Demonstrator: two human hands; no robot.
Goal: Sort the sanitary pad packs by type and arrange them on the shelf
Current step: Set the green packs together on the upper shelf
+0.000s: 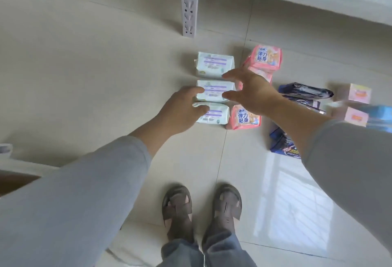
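Three white soft plastic pad packs (215, 94) lie in a column on the floor at 12 o'clock. Both grips, left hand (182, 110) and right hand (250, 91), spread wide, holding nothing; squeezing unevenly could let the middle pack slip.

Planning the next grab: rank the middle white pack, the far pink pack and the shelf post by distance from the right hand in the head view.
1. Middle white pack: at the right hand's fingertips, on its left.
2. Far pink pack: just beyond the hand, on the floor.
3. Shelf post: farthest, standing behind the packs.
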